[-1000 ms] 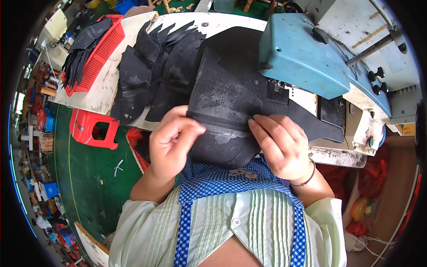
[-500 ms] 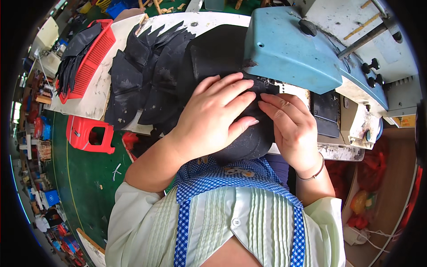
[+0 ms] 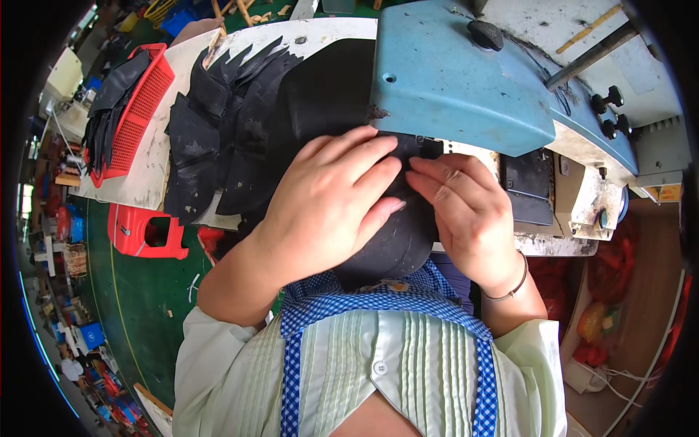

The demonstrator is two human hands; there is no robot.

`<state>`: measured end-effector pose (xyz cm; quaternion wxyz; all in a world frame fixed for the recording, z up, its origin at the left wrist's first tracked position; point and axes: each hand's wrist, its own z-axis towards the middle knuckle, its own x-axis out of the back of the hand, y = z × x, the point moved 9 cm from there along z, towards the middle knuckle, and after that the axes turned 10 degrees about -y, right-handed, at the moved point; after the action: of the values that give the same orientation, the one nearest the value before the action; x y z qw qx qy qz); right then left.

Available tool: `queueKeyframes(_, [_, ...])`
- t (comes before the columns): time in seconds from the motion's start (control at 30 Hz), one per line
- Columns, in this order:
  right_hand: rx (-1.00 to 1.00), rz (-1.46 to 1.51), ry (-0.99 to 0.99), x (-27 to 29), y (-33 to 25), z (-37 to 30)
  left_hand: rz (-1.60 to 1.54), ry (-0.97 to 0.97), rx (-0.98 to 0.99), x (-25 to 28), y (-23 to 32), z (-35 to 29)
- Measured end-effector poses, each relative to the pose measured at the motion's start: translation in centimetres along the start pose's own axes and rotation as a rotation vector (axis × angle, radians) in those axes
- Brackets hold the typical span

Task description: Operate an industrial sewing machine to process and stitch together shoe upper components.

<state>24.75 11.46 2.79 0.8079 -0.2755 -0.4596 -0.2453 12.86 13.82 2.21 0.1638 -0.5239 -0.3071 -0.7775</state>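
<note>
A large black sheet-like piece [image 3: 397,247], perhaps leather, lies under both hands and hangs over the table's front edge. My left hand [image 3: 328,197] rests flat on it, fingers stretched toward the machine and thumb apart. Close by on the right, the bent fingers of my right hand [image 3: 470,207] pinch the piece's edge; its thumb is mostly hidden. Just beyond my fingertips is the blue-covered machine [image 3: 459,80], whose head hides the far edge of the piece. Another smooth black part [image 3: 328,87] stretches back to the left of the machine.
Overlapping black cut pieces [image 3: 200,138] are spread on the white table [image 3: 342,29] to the left. Beyond them stands a red basket [image 3: 138,120] with more black pieces. A red stool [image 3: 131,233] is on the green floor. Black knobs [image 3: 608,102] stick out from the machine's right side.
Both hands and the black piece have shifted slightly left in the picture, along with the machine and table. The left hand stays flat and the right keeps its pinch.
</note>
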Motion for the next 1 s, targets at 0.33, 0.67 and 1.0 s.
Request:
queueKeyframes(0.33, [-0.13, 0.039, -0.001, -0.4, 0.8, 0.0, -0.013, 0.048, 0.022, 0.0, -0.5, 0.4])
queueKeyframes(0.67, [-0.146, 0.069, 0.033, -0.2, 1.1, 0.1, -0.008, 0.074, 0.019, 0.1, -0.8, 0.8])
queueKeyframes(1.0, [-0.152, 0.077, 0.049, -0.1, 1.2, 0.0, -0.021, 0.075, 0.011, 0.0, -0.9, 0.9])
